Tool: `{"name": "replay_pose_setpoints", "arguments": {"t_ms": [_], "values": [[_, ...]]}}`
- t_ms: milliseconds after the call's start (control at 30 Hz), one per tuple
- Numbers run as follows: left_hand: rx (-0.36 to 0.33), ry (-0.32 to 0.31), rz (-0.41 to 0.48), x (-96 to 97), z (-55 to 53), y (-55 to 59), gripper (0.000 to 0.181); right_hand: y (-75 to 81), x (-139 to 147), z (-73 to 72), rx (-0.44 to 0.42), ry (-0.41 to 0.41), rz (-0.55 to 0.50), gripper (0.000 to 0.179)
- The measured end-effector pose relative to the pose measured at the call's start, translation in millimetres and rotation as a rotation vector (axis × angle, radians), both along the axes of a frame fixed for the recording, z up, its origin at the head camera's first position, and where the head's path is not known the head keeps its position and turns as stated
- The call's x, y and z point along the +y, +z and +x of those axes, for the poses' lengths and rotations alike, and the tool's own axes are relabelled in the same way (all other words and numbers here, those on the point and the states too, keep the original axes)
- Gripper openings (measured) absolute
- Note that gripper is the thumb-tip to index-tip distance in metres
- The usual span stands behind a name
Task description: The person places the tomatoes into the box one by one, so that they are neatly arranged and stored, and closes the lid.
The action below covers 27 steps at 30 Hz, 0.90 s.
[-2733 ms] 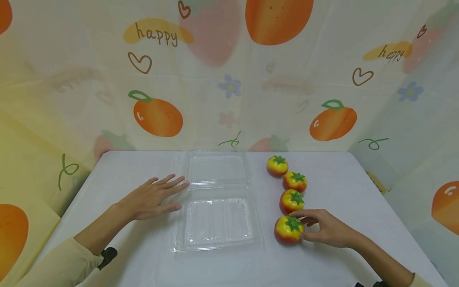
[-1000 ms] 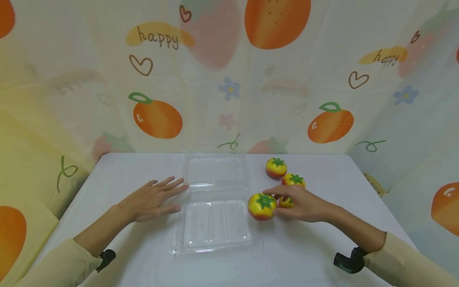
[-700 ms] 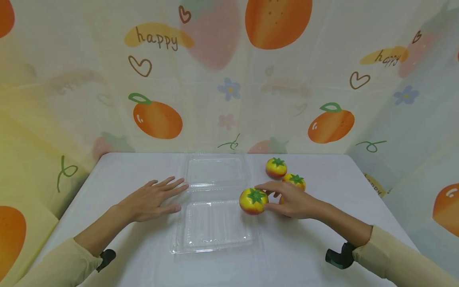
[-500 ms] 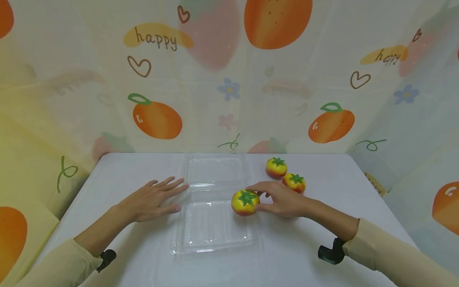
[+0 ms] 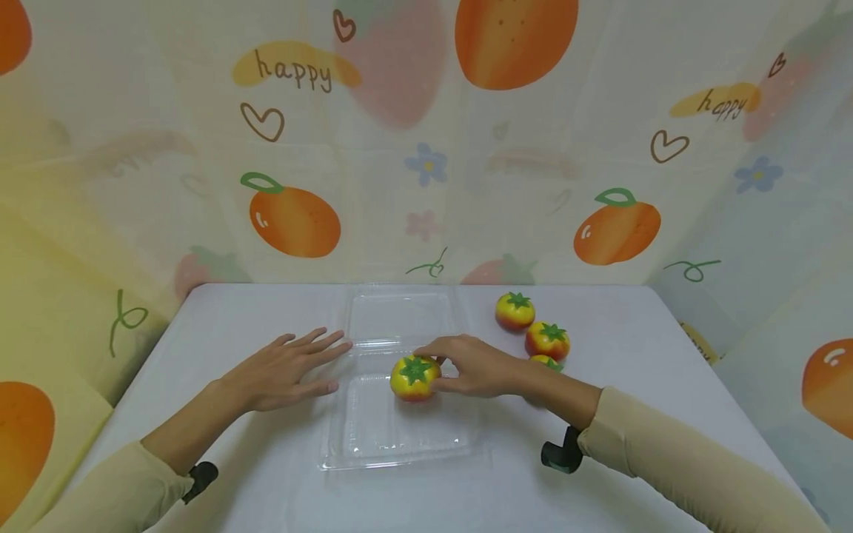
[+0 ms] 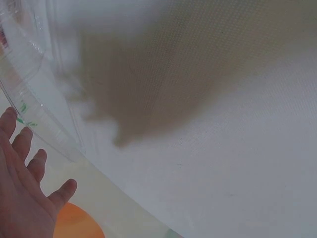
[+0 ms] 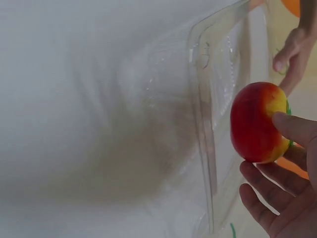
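Observation:
My right hand [image 5: 476, 366] pinches a yellow-red toy tomato [image 5: 412, 380] with a green star-shaped top between thumb and fingers. The right wrist view shows the same tomato [image 7: 253, 124] from its red underside, held above the table. In the head view it overlaps the base of a clear plastic clamshell box [image 5: 373, 438], which lies spread flat. Left of the box, my left hand [image 5: 276, 374] has its fingers spread and fingertips close by the box's left edge, holding nothing. In the left wrist view, that hand [image 6: 25, 173] casts a broad shadow on the table.
Behind the base lies the box's clear lid [image 5: 403, 314]. To the right, a back tomato [image 5: 515, 312] and a middle tomato [image 5: 548, 340] are fully visible; a third tomato [image 5: 546, 362] is partly hidden by the right forearm. A fruit-print curtain [image 5: 426, 207] hangs behind the white table [image 5: 233, 311].
My right hand has taken hold of the nearest tomato in the row, lifted it and carried it left over the box's base. The left hand has stayed in place.

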<state>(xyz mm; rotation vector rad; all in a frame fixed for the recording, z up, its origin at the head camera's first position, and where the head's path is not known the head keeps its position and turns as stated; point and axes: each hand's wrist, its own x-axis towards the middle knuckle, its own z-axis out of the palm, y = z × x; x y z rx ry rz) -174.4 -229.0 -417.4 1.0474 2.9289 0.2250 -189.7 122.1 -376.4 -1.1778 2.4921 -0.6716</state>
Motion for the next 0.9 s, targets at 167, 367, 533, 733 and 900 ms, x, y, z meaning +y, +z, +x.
{"name": "replay_pose_setpoints", "arguments": {"t_ms": [167,367,533,733,900], "values": [[-0.004,0.000,-0.004,-0.3,-1.5,-2.1,0.069,-2.8,-16.2,-1.3,0.011,0.009,0.025,0.051],[-0.017,0.011,-0.012,-0.5,-2.1,-2.3,0.070,-9.7,-31.4,-2.9,0.029,0.038,0.043,0.050],[-0.017,0.014,-0.016,-0.2,-1.8,0.1,0.069,-14.0,-43.6,-5.8,0.040,0.027,0.060,0.050],[-0.019,0.010,-0.015,0.1,-1.1,2.2,0.070,-20.2,-53.4,-7.3,0.024,0.034,0.051,0.049],[-0.005,0.002,-0.007,0.1,-0.8,3.2,0.069,-22.3,-59.2,-8.3,0.024,0.027,0.050,0.049]]}}
